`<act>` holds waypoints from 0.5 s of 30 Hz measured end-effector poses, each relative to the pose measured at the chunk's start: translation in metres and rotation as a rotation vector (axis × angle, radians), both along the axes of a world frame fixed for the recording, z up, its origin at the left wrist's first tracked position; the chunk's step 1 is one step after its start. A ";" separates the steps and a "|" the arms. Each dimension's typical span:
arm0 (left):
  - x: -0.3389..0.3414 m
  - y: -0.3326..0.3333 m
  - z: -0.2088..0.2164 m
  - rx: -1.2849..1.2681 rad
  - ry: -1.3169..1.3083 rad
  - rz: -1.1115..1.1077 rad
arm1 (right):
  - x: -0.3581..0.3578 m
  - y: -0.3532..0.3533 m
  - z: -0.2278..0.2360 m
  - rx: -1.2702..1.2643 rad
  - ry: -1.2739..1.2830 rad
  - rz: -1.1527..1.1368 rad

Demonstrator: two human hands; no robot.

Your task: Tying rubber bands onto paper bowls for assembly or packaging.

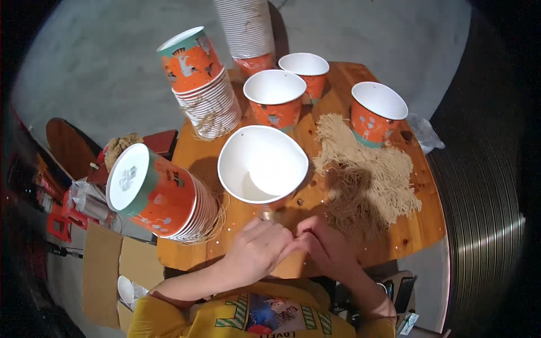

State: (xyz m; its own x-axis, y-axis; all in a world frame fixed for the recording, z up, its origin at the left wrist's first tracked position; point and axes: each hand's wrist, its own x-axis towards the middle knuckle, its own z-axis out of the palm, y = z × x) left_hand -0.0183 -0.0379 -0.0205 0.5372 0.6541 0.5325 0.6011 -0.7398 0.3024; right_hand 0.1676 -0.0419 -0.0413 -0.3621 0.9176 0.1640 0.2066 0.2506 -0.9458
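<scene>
At the near edge of the wooden table, my left hand (256, 248) and my right hand (328, 248) meet with their fingers pinched together. Anything between the fingertips is too small or hidden to name. Just beyond them stands an open paper cup (239, 163), white inside, its rim bent a little out of round. A heap of tan strings (389, 174) lies to the right of this cup, beyond my right hand. Left of my left hand leans a stack of orange and green paper cups (169, 194), bottom end toward the left, with loose strings by its rims.
Another upside-down cup stack (194, 65) stands at the far left, and a tall stack (246, 28) at the back. Two upright cups (276, 110) (307, 65) are near it. One more cup (375, 121) rests by the strings. A cardboard box (101, 270) sits below left.
</scene>
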 end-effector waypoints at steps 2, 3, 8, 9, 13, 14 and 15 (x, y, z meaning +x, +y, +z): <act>0.000 0.002 0.003 -0.038 -0.004 0.008 | 0.006 0.001 -0.005 -0.038 0.012 0.097; 0.001 0.004 0.002 -0.047 0.011 -0.001 | 0.009 0.004 -0.010 -0.040 0.012 0.091; -0.003 0.011 0.006 0.001 0.121 -0.062 | 0.013 0.025 -0.007 0.687 -0.177 0.059; -0.003 0.012 0.007 0.025 0.151 -0.093 | 0.015 0.026 -0.012 0.687 -0.179 0.052; -0.005 0.017 0.004 0.074 0.158 -0.175 | 0.014 0.021 -0.015 0.154 -0.040 0.221; -0.006 0.019 0.003 0.074 0.159 -0.171 | 0.012 0.019 -0.012 -0.127 0.039 0.217; -0.006 0.020 0.003 0.068 0.145 -0.191 | 0.011 0.018 -0.014 -0.126 0.040 0.218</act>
